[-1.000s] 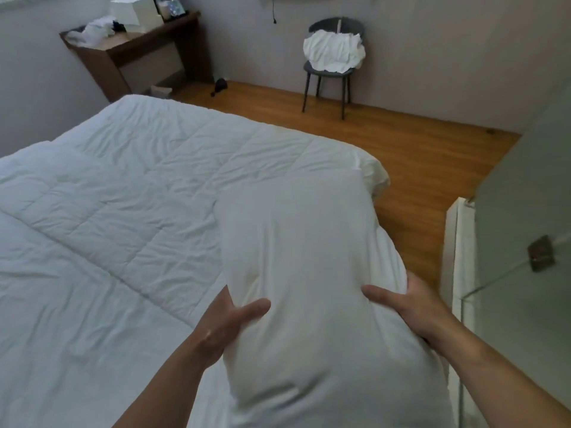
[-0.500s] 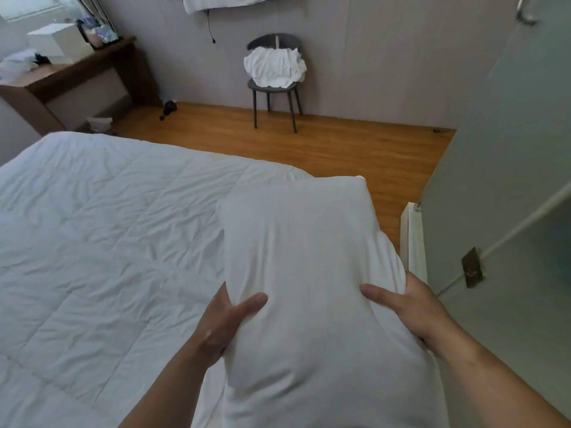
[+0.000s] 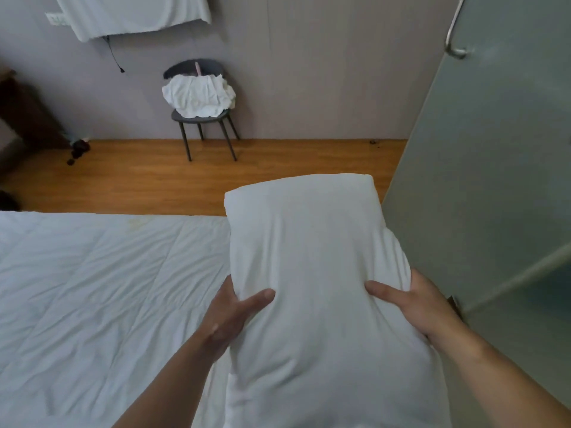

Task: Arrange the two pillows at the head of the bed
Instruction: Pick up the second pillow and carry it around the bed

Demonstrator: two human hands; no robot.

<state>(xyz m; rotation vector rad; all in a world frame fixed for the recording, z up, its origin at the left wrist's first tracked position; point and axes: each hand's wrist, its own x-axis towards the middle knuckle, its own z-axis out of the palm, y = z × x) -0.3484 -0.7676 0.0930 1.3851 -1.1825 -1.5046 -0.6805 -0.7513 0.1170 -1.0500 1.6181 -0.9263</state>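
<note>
Plump white rectangular pillow (image 3: 312,273) at 5 o'clock, aloft over white quilted bed (image 3: 102,288). Left hand (image 3: 230,316), right hand (image 3: 414,307) clamp its sides. Neither pillow placed yet; second pillow, headboard unseen.

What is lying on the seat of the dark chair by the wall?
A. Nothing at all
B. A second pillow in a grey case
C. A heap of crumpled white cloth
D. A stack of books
C: the chair carries a crumpled white cloth heaped on its seat and against its back; no books or grey pillow are on it.
</note>
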